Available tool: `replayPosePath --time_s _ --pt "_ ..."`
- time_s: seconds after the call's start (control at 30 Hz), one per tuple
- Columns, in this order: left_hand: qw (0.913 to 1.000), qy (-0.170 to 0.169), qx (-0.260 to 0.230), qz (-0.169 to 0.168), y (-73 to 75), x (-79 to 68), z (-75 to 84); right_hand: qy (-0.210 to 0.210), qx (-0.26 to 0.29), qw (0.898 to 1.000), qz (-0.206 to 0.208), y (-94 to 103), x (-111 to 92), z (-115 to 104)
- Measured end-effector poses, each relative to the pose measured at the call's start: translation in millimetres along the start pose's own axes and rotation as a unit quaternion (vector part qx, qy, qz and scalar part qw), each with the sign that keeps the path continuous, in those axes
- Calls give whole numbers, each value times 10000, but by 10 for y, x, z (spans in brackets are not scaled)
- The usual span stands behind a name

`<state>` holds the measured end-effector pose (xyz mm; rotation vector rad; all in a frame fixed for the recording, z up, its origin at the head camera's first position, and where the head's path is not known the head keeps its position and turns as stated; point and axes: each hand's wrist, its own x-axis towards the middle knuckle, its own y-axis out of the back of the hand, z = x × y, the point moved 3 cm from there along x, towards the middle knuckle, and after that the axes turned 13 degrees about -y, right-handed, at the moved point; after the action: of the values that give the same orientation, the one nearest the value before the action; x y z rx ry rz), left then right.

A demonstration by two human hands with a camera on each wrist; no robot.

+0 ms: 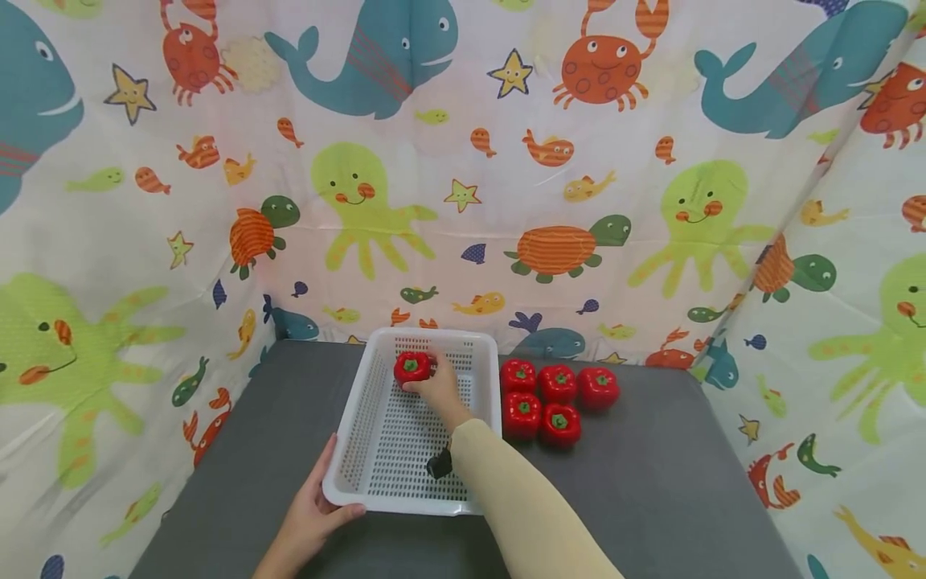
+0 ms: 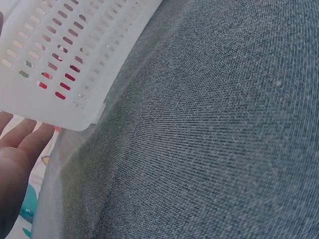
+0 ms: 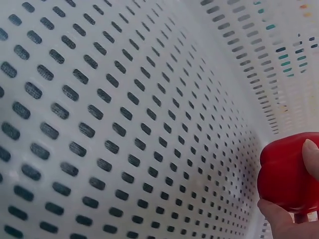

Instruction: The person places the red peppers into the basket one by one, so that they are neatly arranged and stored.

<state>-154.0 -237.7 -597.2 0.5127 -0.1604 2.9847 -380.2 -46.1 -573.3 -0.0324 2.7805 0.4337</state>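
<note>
I see right hand [image 1: 441,392] with fingers clamped on red bell pepper [image 1: 411,367] inside white basket [image 1: 412,504]; left hand [image 1: 313,508] grips basket corner. I'd lower pepper softly, basket steady.

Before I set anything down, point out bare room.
Free: dark grey tabletop right of the five glossy red peppers and left of the white plastic basket, beyond the left hand; basket floor, near left. Crowded: its far end, where the right hand holds another pepper, and right flank, beside the five.
</note>
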Motion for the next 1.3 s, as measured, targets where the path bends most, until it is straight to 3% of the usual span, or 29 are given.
replayPosePath --time_s 0.2,0.8,1.3 --pt "9995 264 119 158 -2 -9 4 -133 85 9998 87 -81 62 98" --pt "9999 78 102 27 11 -26 -19 -60 38 10000 45 -169 106 129" --pt "9993 308 89 200 -22 -26 -5 -202 -189 9993 235 16 93 78"
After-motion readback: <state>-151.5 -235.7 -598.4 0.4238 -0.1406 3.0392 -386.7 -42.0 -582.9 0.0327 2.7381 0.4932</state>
